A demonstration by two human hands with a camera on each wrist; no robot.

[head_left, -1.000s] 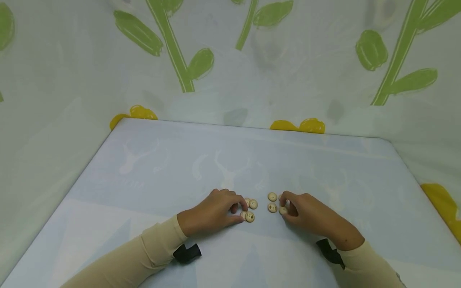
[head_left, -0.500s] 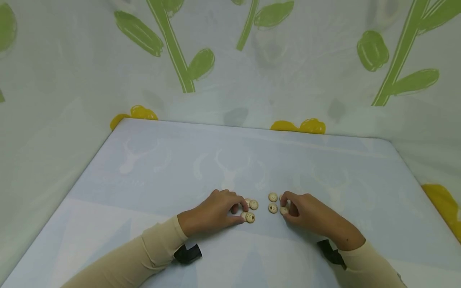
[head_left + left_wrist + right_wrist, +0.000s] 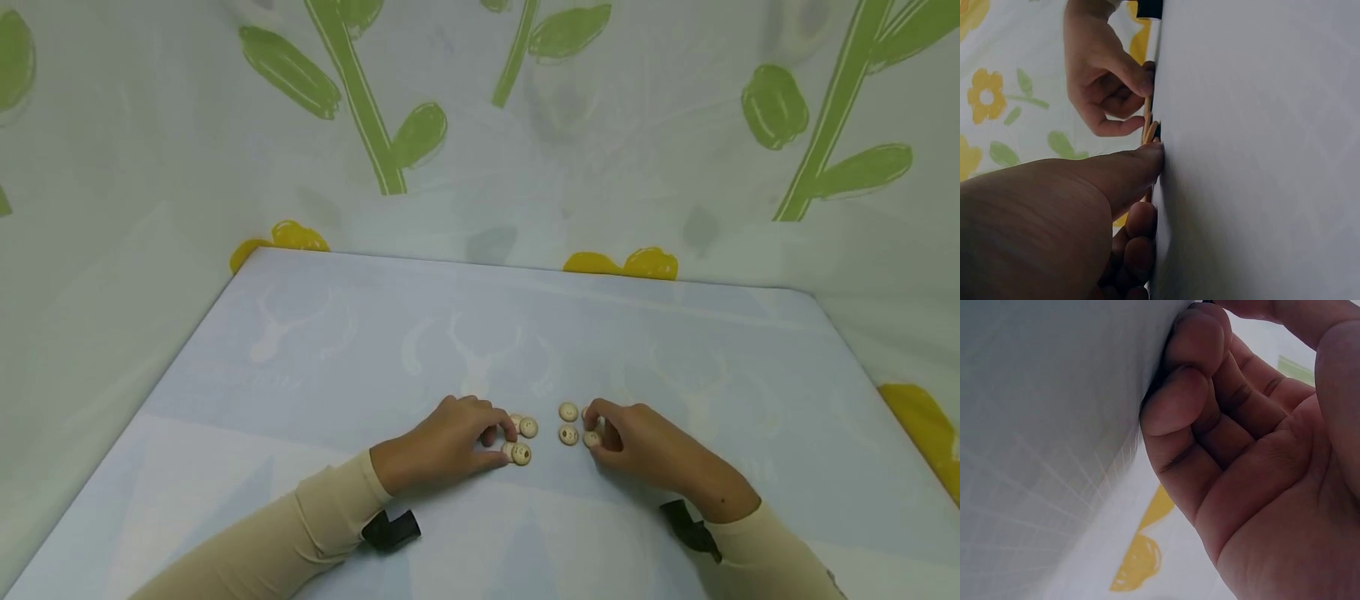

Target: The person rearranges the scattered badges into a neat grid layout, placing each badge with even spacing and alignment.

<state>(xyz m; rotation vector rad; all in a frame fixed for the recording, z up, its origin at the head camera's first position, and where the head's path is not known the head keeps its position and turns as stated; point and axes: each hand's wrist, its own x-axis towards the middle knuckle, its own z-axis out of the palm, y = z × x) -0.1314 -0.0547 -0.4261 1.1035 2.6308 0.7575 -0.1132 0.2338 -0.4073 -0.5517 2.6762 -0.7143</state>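
Several small round beige wooden buttons lie on the table in two groups. In the head view my left hand (image 3: 450, 440) pinches a lower-left button (image 3: 508, 452) between thumb and index finger. That button partly underlies another button (image 3: 521, 454); just above is a second overlapping pair, with one button (image 3: 528, 427) plain to see. My right hand (image 3: 637, 442) holds a button (image 3: 592, 439) between thumb and index finger. Its index finger mostly covers a button behind. Left of it lie an upper button (image 3: 568, 412) and a lower button (image 3: 568, 435). In the right wrist view the fingers hide the buttons.
A pale blue-white cloth with faint antler prints covers the table (image 3: 337, 333). Behind it hangs a white curtain (image 3: 187, 125) printed with green leaves and yellow flowers. Black straps (image 3: 392, 531) show at both wrists.
Both hands keep their places at the buttons, and the buttons lie as before. Only a very slight shift of the head view shows.
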